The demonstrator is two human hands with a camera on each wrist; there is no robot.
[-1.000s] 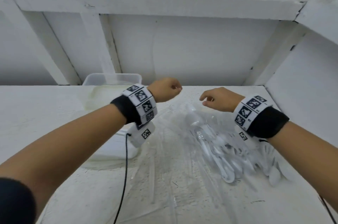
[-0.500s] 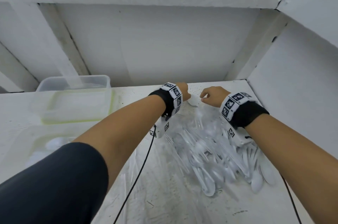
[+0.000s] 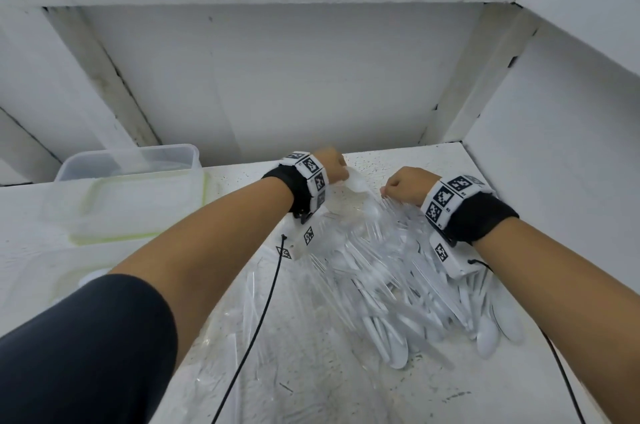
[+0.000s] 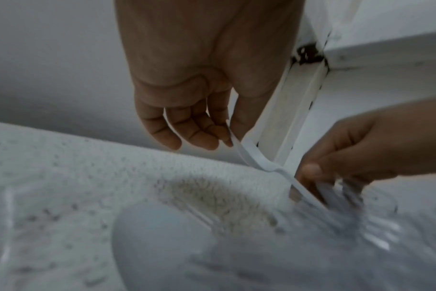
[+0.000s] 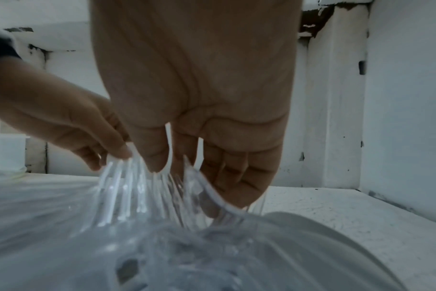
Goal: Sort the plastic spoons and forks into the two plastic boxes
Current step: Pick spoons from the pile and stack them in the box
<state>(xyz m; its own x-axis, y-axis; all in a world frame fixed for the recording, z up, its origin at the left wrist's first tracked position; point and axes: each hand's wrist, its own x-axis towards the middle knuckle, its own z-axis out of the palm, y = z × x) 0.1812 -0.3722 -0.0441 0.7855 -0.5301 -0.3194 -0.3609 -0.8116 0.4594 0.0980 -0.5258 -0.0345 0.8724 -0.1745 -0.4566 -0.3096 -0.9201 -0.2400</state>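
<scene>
A clear plastic bag (image 3: 346, 271) lies on the white table (image 3: 519, 371), holding a pile of white plastic spoons and forks (image 3: 415, 306). Both hands are at its far end. My left hand (image 3: 333, 164) pinches a white strip (image 4: 249, 157) that runs from thumb and fingers down to the bag's gathered end. My right hand (image 3: 403, 185) grips the bunched clear plastic (image 5: 137, 193), fingers curled into the folds. The two hands are close together; the left hand (image 5: 87, 137) also shows in the right wrist view. Two clear plastic boxes stand at the left: a far one (image 3: 128, 164) and a nearer one (image 3: 41, 271).
A white back wall (image 3: 311, 84) and a white side panel (image 3: 554, 146) close the table in at the back and right. Black cables (image 3: 256, 330) hang from both wrists across the bag. A few spoons (image 3: 505, 323) lie at the bag's right edge.
Both hands have reached farther back to the bag's far end and drawn close together. The left now pinches the white strip, the right the bunched plastic. My head has tilted down.
</scene>
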